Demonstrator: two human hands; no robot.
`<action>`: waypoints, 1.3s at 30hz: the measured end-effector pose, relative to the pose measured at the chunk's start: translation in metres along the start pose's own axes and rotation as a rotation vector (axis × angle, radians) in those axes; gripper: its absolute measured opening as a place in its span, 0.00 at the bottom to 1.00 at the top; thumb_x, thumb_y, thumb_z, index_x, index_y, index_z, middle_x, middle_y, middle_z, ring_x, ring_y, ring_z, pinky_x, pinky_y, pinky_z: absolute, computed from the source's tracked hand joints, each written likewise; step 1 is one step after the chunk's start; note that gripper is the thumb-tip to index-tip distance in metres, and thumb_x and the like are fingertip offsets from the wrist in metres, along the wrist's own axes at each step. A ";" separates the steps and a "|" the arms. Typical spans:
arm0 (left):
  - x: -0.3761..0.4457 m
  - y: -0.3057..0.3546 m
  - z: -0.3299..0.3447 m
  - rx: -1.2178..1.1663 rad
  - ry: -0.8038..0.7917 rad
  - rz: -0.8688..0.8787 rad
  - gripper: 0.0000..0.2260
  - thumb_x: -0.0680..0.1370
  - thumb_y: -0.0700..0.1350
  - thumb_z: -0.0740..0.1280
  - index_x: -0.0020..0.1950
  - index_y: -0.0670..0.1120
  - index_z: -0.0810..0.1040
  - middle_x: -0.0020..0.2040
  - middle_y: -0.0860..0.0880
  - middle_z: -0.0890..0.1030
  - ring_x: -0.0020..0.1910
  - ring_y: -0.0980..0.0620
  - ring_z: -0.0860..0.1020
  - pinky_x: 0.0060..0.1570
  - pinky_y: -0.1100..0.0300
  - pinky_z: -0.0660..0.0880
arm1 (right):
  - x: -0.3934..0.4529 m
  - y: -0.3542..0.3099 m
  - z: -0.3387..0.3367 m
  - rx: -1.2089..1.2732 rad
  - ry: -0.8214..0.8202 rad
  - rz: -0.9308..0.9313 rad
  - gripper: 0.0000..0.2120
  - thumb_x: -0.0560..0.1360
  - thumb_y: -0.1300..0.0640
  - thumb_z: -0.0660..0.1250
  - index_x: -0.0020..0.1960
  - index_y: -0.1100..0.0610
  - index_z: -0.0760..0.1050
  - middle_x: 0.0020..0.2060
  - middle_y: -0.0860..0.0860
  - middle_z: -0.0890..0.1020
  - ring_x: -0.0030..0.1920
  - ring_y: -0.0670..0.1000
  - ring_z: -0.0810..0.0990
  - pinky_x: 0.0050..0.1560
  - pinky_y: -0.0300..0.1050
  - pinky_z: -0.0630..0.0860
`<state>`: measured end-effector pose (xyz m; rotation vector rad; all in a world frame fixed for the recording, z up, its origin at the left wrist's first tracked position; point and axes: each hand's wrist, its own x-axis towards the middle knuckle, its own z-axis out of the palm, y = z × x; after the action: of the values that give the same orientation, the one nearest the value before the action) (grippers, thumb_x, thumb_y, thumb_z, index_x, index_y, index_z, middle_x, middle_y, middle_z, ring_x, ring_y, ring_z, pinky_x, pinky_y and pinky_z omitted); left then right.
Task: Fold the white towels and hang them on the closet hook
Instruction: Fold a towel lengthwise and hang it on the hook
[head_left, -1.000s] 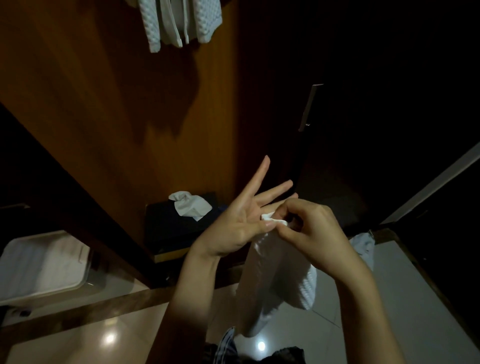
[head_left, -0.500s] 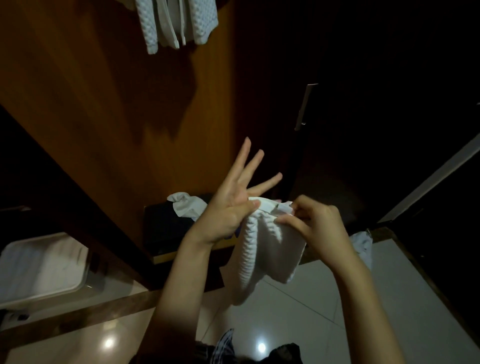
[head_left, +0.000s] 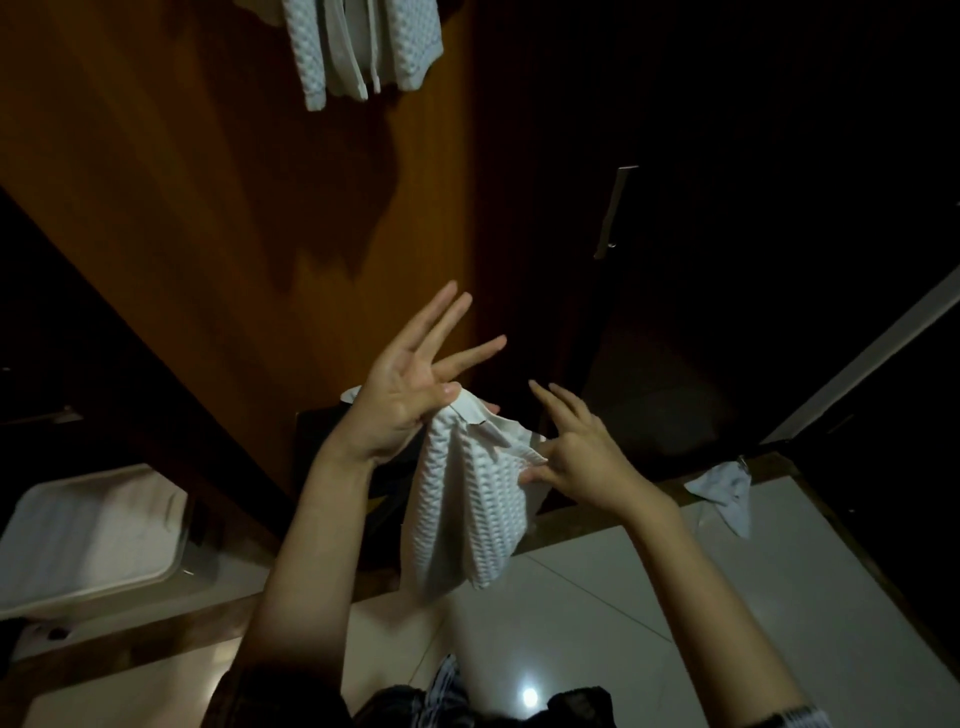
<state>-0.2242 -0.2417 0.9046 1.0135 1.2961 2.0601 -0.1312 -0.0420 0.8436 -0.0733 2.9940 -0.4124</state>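
White bin (head_left: 88, 540) held cloth. Left hand (head_left: 400, 400) pinched towel (head_left: 467, 499), fingers splayed; right hand (head_left: 582, 457) pinched its edge.

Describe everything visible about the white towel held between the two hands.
The white towel looks like waffle-textured cloth with a smooth flat hem along its top edge. It hangs bunched and partly folded in mid-air, above the pale tiled floor and in front of the wooden closet panel. The left hand pinches its upper corner between thumb and forefinger, the other fingers spread straight. The right hand pinches the edge on the other side with thumb and a fingertip. Its lower end dangles free, touching nothing.
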 end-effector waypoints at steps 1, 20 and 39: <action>0.000 0.002 -0.002 -0.008 0.002 0.011 0.38 0.73 0.26 0.60 0.76 0.52 0.52 0.77 0.47 0.54 0.70 0.41 0.68 0.47 0.50 0.81 | 0.003 0.000 -0.001 -0.013 -0.041 -0.023 0.19 0.71 0.38 0.65 0.54 0.50 0.83 0.77 0.46 0.44 0.76 0.49 0.39 0.72 0.52 0.48; -0.031 -0.011 -0.045 0.386 0.462 0.105 0.23 0.78 0.28 0.59 0.64 0.52 0.73 0.73 0.50 0.66 0.68 0.49 0.71 0.63 0.46 0.72 | 0.002 0.000 -0.035 0.366 0.497 0.048 0.10 0.76 0.55 0.66 0.48 0.60 0.83 0.37 0.49 0.73 0.36 0.45 0.72 0.37 0.36 0.67; -0.042 -0.082 -0.013 0.567 0.070 -0.672 0.27 0.65 0.41 0.78 0.63 0.44 0.76 0.44 0.51 0.79 0.39 0.58 0.77 0.42 0.65 0.75 | -0.017 -0.024 -0.045 0.362 0.812 0.118 0.06 0.74 0.65 0.68 0.48 0.61 0.83 0.37 0.47 0.74 0.35 0.39 0.72 0.38 0.25 0.68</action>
<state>-0.2079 -0.2447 0.8136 0.5814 1.9850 1.2540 -0.1193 -0.0517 0.8949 0.3943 3.5789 -1.2114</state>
